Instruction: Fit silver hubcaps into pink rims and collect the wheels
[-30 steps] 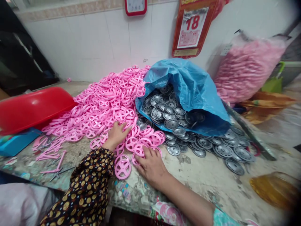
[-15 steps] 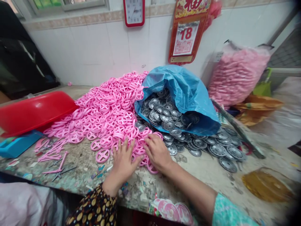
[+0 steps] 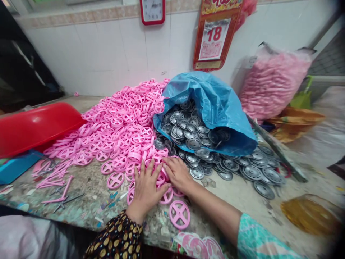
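- Through the head camera I see a worn, paint-flecked work table (image 3: 229,201) with a big heap of pink plastic spoked wheels (image 3: 126,120) from the centre toward the left.
- My left hand (image 3: 147,189), in a dark sleeve with gold spots (image 3: 118,239), lies palm down at lower centre, on the heap's near edge. Its fingers are spread apart, with pink wheels beneath and around them.
- My right hand (image 3: 179,175), its arm in a teal patterned sleeve (image 3: 261,237), reaches in from the lower right. Its fingers lie close together over wheels just beside the left fingers; I cannot tell whether they grip one.
- One loose pink wheel with four spokes (image 3: 179,214) lies flat at lower centre, below both hands and near the table's front edge.
- Right of centre, a crumpled blue plastic bag (image 3: 212,93) gapes open, with grey slotted round discs (image 3: 192,135) inside and spilling to the right.
- At the left edge, a shiny red plastic tub (image 3: 40,124) leans above a blue plastic tray (image 3: 20,165); thin pink plastic rods (image 3: 67,187) lie at lower left.
- At upper right stands a clear plastic bag of pink pieces (image 3: 275,84).
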{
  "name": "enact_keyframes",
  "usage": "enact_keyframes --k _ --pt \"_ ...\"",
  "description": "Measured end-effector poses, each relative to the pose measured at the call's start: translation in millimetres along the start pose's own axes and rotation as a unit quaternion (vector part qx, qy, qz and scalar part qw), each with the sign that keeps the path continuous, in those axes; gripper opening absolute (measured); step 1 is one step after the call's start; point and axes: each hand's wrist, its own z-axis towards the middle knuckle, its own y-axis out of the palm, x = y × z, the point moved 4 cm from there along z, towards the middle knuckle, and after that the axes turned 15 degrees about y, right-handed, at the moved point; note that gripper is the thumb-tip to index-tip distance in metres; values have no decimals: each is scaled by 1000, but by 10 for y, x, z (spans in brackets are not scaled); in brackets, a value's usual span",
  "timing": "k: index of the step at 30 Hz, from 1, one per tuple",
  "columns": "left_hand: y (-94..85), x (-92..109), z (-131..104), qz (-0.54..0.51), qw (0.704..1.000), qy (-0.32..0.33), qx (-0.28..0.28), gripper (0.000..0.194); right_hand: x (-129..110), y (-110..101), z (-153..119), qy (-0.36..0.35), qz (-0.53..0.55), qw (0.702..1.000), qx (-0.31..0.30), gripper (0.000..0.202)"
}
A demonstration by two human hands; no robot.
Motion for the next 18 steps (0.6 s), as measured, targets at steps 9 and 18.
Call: enact_keyframes --k 9,18 --pt "-19 26 7 10 1000 2 26 59 -156 7 794 -59 -22 998 -12 42" --pt "-33 2 4 13 999 3 29 48 -167 220 1299 7 -110 990 -84 43"
